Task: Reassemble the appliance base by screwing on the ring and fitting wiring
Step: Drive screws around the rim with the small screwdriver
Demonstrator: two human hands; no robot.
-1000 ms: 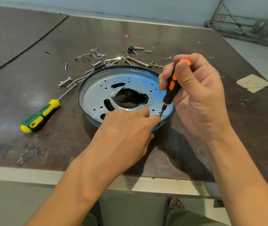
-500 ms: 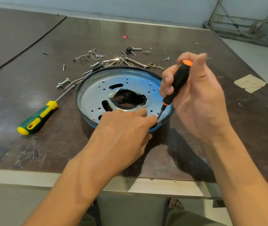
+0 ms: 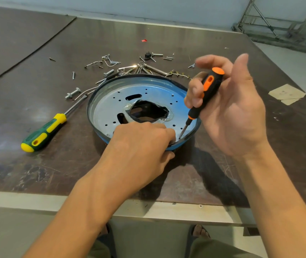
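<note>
The round appliance base (image 3: 111, 101), a silvery metal plate with a dark ring round its rim and a ragged black hole in the middle, lies flat on the table. My left hand (image 3: 141, 146) grips its near rim, fingertips beside the screw spot. In my right hand (image 3: 230, 108) is a small black-and-orange screwdriver (image 3: 207, 90), held by the curled fingers while the thumb and index finger stand away from the handle. Its tip (image 3: 180, 137) rests at the near right rim, next to my left fingertips. The screw itself is hidden.
A green-and-yellow screwdriver (image 3: 44, 132) lies left of the base. Several loose screws, bolts and wire pieces (image 3: 122, 67) are scattered behind it. A paper scrap (image 3: 286, 94) lies at the right. The table's metal front edge (image 3: 36, 202) runs close to my body.
My right hand has loosened round the screwdriver handle: thumb and index finger lifted off it and the palm turned open. The left hand and the base stayed in place.
</note>
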